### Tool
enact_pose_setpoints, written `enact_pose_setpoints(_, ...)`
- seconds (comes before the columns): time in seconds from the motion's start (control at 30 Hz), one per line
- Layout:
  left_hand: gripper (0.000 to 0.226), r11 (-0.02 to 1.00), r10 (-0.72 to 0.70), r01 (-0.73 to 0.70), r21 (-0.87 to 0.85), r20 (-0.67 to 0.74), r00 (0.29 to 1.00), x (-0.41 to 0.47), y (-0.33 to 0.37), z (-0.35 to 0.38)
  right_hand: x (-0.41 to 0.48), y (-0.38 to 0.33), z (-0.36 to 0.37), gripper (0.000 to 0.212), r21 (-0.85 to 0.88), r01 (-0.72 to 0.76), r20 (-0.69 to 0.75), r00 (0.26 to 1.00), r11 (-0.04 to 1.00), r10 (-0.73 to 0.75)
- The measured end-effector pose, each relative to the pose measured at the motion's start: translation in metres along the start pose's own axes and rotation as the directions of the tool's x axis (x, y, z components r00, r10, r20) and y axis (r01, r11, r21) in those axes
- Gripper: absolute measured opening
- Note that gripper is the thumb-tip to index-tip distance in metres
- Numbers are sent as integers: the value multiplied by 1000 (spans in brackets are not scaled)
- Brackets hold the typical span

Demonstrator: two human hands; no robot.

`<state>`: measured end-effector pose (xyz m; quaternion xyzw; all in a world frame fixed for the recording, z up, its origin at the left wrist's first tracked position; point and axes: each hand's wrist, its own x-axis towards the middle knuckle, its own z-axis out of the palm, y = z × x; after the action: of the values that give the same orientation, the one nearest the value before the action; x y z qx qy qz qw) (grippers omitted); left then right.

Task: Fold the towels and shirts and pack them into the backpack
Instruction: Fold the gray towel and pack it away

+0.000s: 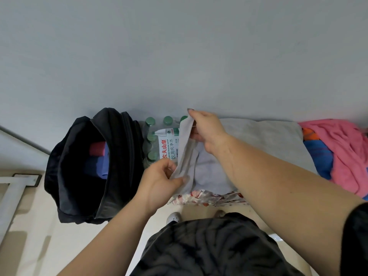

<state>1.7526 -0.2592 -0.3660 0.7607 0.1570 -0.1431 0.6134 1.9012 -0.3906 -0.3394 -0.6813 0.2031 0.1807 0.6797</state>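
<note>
A pale grey towel (205, 170) lies partly folded in front of me, its left edge lifted. My left hand (159, 181) pinches the near corner of that edge, and my right hand (207, 130) pinches the far corner higher up. To the left stands a black backpack (75, 176), open at the top, with purple and maroon folded cloth (99, 158) inside. A pink shirt (344, 154) lies crumpled at the far right, over a blue and orange garment (318, 156).
A shrink-wrapped pack of green-capped water bottles (159, 140) stands between the backpack and the towel. A larger grey cloth (264, 140) covers the surface behind the towel. A floral fabric edge (207, 197) hangs at the front. A white frame (14, 194) is at the left.
</note>
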Motion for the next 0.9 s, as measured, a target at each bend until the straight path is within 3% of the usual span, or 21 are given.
enact_pose_setpoints(0.23, 20, 993, 96, -72, -99, 268, 959, -4, 27, 13, -3, -14, -39, 27, 74, 46, -120, 992, 996, -37)
enact_pose_setpoints(0.47, 37, 980, 190, -122, -155, 580, 792, 12, 71, 77, -8, -42, -130, 28, 38, 161, -229, 962, 986, -148)
enact_pose_setpoints(0.67, 45, 979, 192, -88, -183, 695, 693, 17, 101, 154, -5, -57, -216, 36, -56, 249, -230, 939, 967, -256)
enact_pose_setpoints(0.77, 49, 988, 149, -71, -140, 692, 707, 15, 107, 197, 9, -42, -259, 27, -56, 194, -252, 946, 979, -202)
enact_pose_setpoints(0.83, 50, 996, 87, -54, -72, 633, 769, 15, 106, 225, 20, -27, -284, 6, -93, 156, -249, 953, 983, -175)
enact_pose_setpoints(0.9, 51, 999, 21, -39, 22, 527, 850, 18, 101, 251, 29, -12, -303, 26, -188, 118, -237, 958, 975, -162)
